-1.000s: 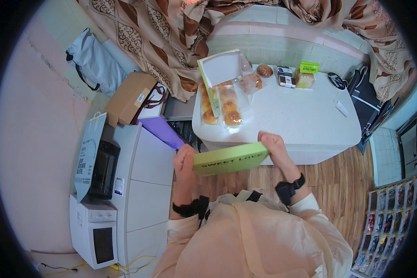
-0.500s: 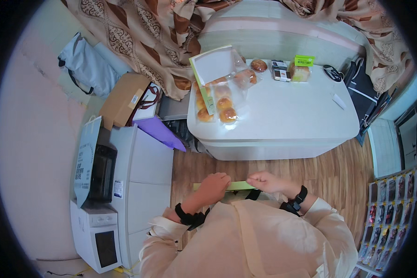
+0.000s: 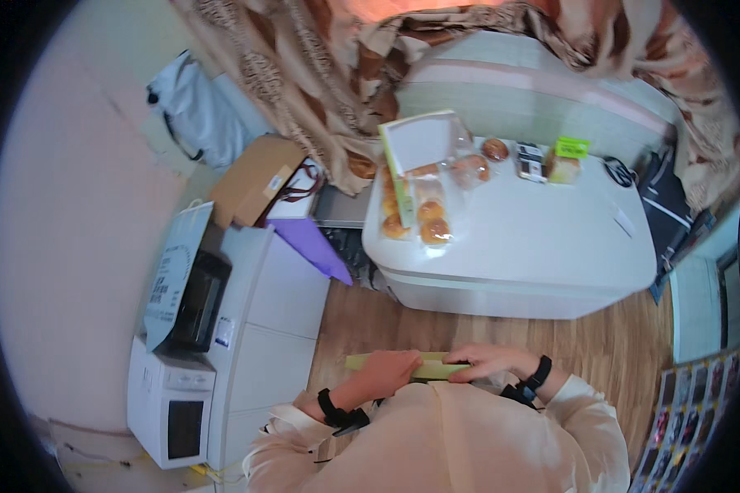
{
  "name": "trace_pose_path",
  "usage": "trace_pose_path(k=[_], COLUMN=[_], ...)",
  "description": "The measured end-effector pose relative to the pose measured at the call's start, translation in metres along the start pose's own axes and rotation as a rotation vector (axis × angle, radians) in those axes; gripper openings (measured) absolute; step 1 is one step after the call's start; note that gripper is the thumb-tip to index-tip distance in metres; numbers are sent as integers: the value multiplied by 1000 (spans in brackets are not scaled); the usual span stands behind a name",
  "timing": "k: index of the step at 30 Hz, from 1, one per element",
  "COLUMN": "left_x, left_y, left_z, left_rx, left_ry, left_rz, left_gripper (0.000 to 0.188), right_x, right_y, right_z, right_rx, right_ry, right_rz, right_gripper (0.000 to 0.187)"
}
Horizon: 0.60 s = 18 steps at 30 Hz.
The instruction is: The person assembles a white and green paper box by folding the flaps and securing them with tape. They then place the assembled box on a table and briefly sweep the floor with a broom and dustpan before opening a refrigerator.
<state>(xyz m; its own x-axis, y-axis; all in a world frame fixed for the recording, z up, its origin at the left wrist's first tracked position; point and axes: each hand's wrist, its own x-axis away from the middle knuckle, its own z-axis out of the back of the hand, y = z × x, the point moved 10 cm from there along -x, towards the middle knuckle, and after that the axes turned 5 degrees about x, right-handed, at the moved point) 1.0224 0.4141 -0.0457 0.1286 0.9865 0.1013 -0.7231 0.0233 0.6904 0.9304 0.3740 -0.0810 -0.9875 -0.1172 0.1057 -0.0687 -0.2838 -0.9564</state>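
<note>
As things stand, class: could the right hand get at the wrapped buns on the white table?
Probably not at once. The right hand lies on the green box held close to the body, and bare floor separates it from the wrapped buns on the white table.

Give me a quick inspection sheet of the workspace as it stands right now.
Surface: white table, front part bare.
Job's things: flat green box, held close to the body above the wood floor.
Clutter: open white box, wrapped buns, small packets at the table's back.
Hands: left hand and right hand both grip the green box; dark wristbands.
Cables: dark cable at the table's right edge.
Surroundings: patterned curtain, white cabinet with microwave, cardboard box, purple sheet.
</note>
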Motion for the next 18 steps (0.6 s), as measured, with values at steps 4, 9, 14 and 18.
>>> trace_pose_path(k=[4,9,14,18], left_x=[10,23,29,24], left_y=[-6,-15,-30,-23], left_z=[3,4,-3,-3], left_rx=[26,105,132,97], left_ry=[35,77,96,60], left_rz=[50,109,211,198], left_gripper=[23,23,22,23], right_x=[-2,6,6,16], right_y=[-5,5,19,30], right_z=[1,22,28,25], right_rx=[-172,-333,-436,-109], right_ry=[81,488,578,355], right_rz=[-63,78,-27,-226], right_gripper=[25,27,18,5])
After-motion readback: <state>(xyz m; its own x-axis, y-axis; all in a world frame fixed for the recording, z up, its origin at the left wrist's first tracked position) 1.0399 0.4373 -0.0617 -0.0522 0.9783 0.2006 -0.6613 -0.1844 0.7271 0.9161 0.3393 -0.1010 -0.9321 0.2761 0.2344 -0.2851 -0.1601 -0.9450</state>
